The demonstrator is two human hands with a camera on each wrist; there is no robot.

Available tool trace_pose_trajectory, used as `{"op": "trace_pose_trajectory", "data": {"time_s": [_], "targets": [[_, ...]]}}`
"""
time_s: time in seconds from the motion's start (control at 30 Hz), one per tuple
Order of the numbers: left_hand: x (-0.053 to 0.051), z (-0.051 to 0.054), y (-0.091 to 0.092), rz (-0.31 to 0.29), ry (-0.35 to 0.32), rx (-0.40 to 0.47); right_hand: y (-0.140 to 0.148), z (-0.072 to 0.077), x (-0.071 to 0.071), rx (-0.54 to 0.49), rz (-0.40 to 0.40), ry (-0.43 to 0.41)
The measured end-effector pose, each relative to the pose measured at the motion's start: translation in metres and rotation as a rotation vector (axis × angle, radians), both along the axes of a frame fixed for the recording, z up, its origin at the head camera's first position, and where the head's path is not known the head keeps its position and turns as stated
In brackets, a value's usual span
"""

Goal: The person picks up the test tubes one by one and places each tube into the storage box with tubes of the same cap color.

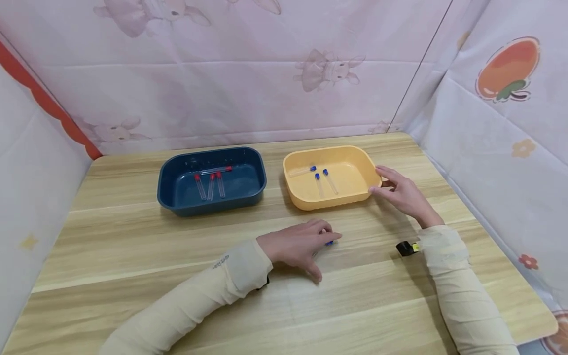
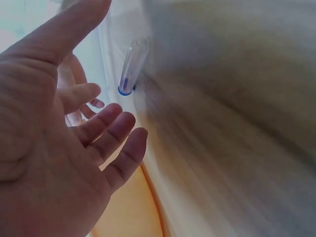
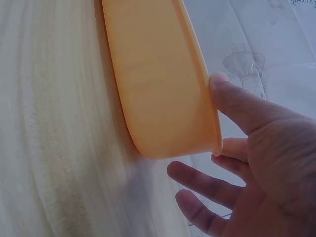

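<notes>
My left hand (image 1: 301, 245) hovers low over the table with fingers loosely spread. Near its fingertips lies a clear tube with a blue cap (image 1: 329, 242), partly hidden by the hand; in the left wrist view this tube (image 2: 132, 69) stands apart from the fingers. My right hand (image 1: 406, 196) holds the right end of a yellow tray (image 1: 310, 204), the thumb on its rim and the index finger round the end. Inside that tray lie 3 blue-capped tubes (image 1: 330, 181).
A dark blue tray (image 1: 213, 206) stands to the left of the yellow one, with several red-capped tubes (image 1: 221, 185) in it. Both trays sit toward the back of the wooden table (image 1: 133, 236). Printed cloth walls (image 1: 248, 98) rise behind and on both sides.
</notes>
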State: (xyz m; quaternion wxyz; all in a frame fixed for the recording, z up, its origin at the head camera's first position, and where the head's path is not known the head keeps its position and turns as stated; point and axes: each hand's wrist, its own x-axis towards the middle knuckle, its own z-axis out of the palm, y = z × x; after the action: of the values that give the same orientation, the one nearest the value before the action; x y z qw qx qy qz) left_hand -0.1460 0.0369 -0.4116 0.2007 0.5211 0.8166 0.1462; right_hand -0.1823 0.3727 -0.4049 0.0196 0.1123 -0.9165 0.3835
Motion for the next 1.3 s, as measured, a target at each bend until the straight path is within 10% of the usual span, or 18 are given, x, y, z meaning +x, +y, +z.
{"op": "trace_pose_trajectory", "data": {"time_s": [1.3], "targets": [[-0.0086, 0.0019, -0.005, -0.029, 0.018, -0.084, -0.0023, 0.003, 0.0025, 0.005, -0.009, -0.018]]}}
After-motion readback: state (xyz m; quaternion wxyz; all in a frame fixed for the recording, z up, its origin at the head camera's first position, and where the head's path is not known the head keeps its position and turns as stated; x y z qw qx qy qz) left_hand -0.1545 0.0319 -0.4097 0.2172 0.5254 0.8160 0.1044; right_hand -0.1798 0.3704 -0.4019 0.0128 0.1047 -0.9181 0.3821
